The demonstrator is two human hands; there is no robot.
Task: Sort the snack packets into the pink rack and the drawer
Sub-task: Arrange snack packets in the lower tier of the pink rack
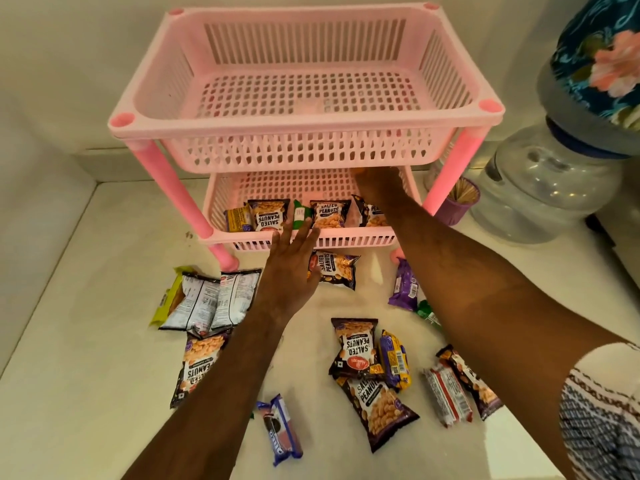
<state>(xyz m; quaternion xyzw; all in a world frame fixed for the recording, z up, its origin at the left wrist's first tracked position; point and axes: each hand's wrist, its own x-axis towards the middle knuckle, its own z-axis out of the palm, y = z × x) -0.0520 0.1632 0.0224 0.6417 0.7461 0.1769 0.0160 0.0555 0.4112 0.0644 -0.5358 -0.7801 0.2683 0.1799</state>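
While our right hand (375, 185) reaches into the pink rack's (298, 239) lower tier, its grip hidden, our left hand (294, 258) hovers with fingers spread, empty, beside a peanut packet (337, 270) near the counter's (86, 341) back edge, likely next.

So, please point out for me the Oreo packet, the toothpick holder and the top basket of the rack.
Oreo packet (281, 432), head view, on the blue wrapper's middle.
Toothpick holder (462, 206), head view, on its purple wall.
Top basket (304, 121), head view, on its front rim.
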